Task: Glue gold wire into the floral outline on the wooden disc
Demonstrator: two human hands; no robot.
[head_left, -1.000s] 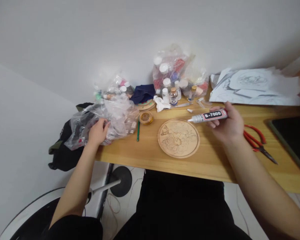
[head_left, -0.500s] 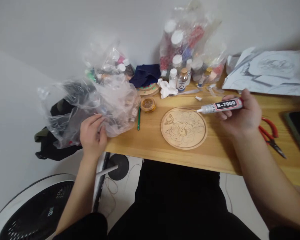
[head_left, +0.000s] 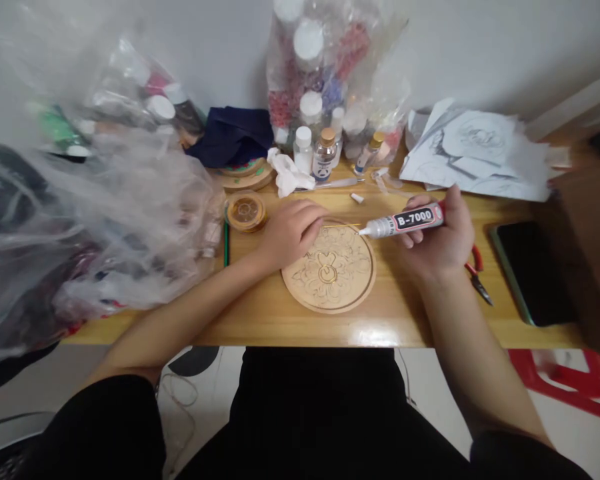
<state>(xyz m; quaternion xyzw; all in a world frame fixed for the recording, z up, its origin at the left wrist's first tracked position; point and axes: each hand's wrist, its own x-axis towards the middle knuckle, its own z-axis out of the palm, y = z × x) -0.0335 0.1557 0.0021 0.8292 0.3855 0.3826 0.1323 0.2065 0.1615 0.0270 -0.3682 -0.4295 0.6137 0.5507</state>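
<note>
My right hand [head_left: 433, 233] is wrapped around a B-7000 glue tube [head_left: 405, 221], held nearly level with its nozzle pointing left. The nozzle tip is over the upper right part of a round wooden board [head_left: 351, 297], which carries drawn line patterns and gold wire shapes near its middle. My left hand [head_left: 293, 230] is palm down over the board's upper left edge, thumb and fingers drawn together. Between them and the nozzle runs a thin gold wire [head_left: 343, 225]. Its exact grip at the fingertips is partly hidden.
Left of the board are a spool of gold wire [head_left: 247, 211], a green pencil [head_left: 227, 237] and plastic bags [head_left: 130, 220]. Behind stand bottles [head_left: 324, 157], crumpled tissue [head_left: 290, 173] and a white cap [head_left: 357, 198]. Red-handled pliers [head_left: 477, 277], a phone [head_left: 533, 273] and paper drawings [head_left: 480, 150] are on the right.
My left hand has moved right, from beside the plastic bag to the board's upper left edge. The camera view has shifted; my right hand still holds the glue tube near the board.
</note>
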